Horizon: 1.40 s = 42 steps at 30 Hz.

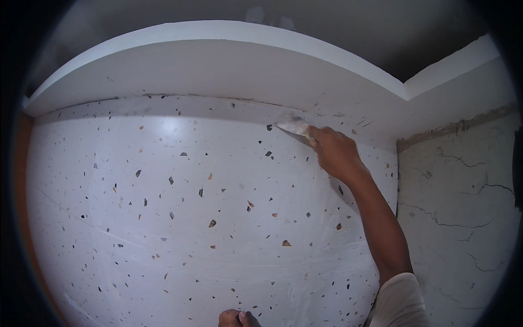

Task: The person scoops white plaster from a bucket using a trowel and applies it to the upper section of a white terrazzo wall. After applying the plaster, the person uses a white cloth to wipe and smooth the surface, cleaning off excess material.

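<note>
My right hand is closed around a putty knife, its arm stretched up from the lower right. The wide blade, pale and smeared, lies against the upper right of a white speckled terrazzo surface, just below the seam with a plain white band. Motion softens the blade's outline a little. At the bottom edge my left hand shows only in part, its fingers curled. Something dark sits beside its thumb, too cut off by the frame to name.
A white ledge curves over the top and turns a corner at the right. Bare grey plaster with several cracks adjoins the terrazzo on the right. Along the far left runs a brown strip. Dark marks follow the upper seam.
</note>
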Available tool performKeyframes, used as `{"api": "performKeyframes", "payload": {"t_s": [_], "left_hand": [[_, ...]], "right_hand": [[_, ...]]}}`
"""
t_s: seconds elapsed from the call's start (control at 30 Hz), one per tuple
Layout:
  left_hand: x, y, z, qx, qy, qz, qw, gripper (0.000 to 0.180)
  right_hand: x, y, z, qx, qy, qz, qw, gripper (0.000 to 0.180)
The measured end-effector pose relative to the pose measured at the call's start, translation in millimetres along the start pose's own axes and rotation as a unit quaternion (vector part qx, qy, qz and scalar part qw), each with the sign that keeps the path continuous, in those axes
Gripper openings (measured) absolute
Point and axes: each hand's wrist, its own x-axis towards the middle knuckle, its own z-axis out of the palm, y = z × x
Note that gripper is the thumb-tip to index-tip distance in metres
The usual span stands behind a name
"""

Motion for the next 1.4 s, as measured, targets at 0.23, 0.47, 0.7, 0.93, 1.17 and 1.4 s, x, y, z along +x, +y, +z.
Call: {"api": "performKeyframes", "payload": {"t_s": [0.23,0.47,0.7,0.93,1.17,1.4], "left_hand": [[-8.2,-4.6,3.8,-0.002,-0.007,-0.007,1.0,0.009],[-4.2,-4.4,1.8,0.02,-0.013,0.019,1.0,0.009],[-6.2,-5.7,4.4,0.008,0.002,0.017,1.0,0.008],[-5.9,-3.8,5.5,0.011,0.001,-0.001,1.0,0.008],[-10.8,-8.8,6.5,0.005,0.004,-0.001,1.0,0.008],[-4.8,-0.7,5.3,0.011,-0.002,-0.002,1.0,0.008]], "right_hand": [[-47.1,8.2,28.3,0.121,0.087,0.088,0.985,0.041],[-12.3,-21.3,52.1,0.153,0.075,0.132,0.976,0.041],[2.2,-39.9,49.3,0.174,0.045,0.162,0.97,0.034],[7.5,-31.1,30.8,0.174,-0.007,0.16,0.972,0.036],[-22.7,-24.7,25.3,0.17,0.045,0.13,0.976,0.034],[-2.5,-4.6,42.6,0.186,0.064,0.133,0.971,0.033]]}}
